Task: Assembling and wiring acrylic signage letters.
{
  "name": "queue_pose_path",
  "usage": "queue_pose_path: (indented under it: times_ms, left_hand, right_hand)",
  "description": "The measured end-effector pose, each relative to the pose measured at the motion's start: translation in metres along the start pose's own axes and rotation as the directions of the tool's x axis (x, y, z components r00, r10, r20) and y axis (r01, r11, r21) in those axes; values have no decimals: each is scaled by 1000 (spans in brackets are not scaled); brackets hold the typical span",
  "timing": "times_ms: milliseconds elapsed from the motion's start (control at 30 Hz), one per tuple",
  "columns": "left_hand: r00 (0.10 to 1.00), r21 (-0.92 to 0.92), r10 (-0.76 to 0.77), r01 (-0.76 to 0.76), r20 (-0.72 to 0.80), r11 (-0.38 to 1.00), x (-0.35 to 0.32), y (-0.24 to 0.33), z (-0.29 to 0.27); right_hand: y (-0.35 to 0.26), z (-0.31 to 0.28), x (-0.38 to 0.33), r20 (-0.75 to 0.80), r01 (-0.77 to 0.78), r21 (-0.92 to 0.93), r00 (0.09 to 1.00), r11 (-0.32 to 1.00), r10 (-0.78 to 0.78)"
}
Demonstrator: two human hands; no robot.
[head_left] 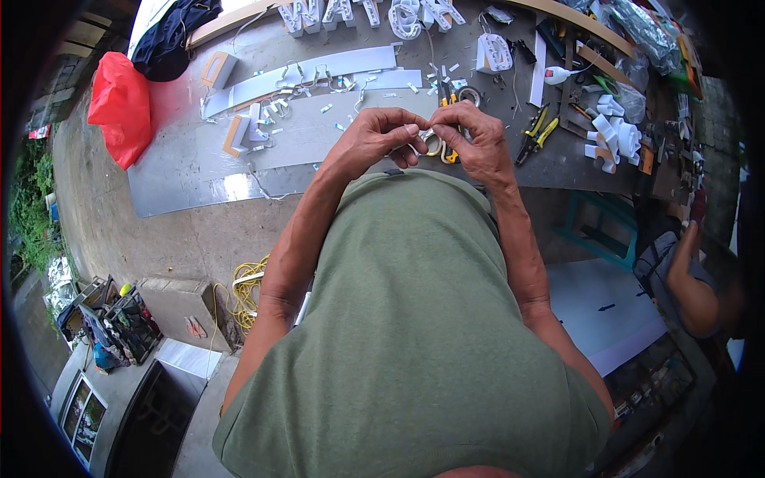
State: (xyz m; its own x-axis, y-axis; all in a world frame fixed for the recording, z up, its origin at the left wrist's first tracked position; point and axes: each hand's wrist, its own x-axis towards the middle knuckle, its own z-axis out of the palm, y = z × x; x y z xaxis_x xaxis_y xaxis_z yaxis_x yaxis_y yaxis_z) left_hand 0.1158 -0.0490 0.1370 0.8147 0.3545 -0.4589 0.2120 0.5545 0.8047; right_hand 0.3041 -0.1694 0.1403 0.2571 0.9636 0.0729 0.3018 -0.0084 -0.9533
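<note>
My left hand (373, 142) and my right hand (478, 145) meet over the table's near edge, fingertips pinched together and almost touching. Whatever they hold between them is too small to make out. Just beyond and below the fingers lie pale looped handles (434, 146), perhaps of scissors, partly hidden by my hands. A yellow-orange handled tool (452, 156) is beside them. Behind my right hand sits a roll of tape (468, 95). To the left, small white light modules on wires (279, 105) are scattered over white strips (303, 76).
White block letters (335, 14) line the table's (191, 171) far edge. Yellow-handled pliers (539, 135), a small white bottle (555, 75) and curled white strips (613, 139) lie right. A red bag (119, 107) hangs over the left corner. Another person (689, 279) is at the right, near a teal stool (598, 231).
</note>
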Motion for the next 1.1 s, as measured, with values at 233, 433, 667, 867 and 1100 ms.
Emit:
queue_pose_path:
  times_ms: [233,433,667,867,1100]
  left_hand:
    - [999,82,43,-42,-11,996,3,-3,0]
    - [978,37,92,-86,-185,996,5,-8,6]
    - [961,-256,57,-128,-270,958,6,-18,6]
    - [982,-438,-106,27,-158,899,6,-11,3]
    - [984,-367,-60,-6,-170,930,10,-15,-1]
  right_hand:
    - [-13,3,5,19,245,-251,968,936,-249]
    - [-12,10,4,68,414,-423,902,806,-427]
    - [-4,15,-3,99,468,-576,854,670,-512]
    - [-3,14,-5,114,476,-632,837,611,-535]
    - [-1,17,-4,100,473,-610,842,636,-531]
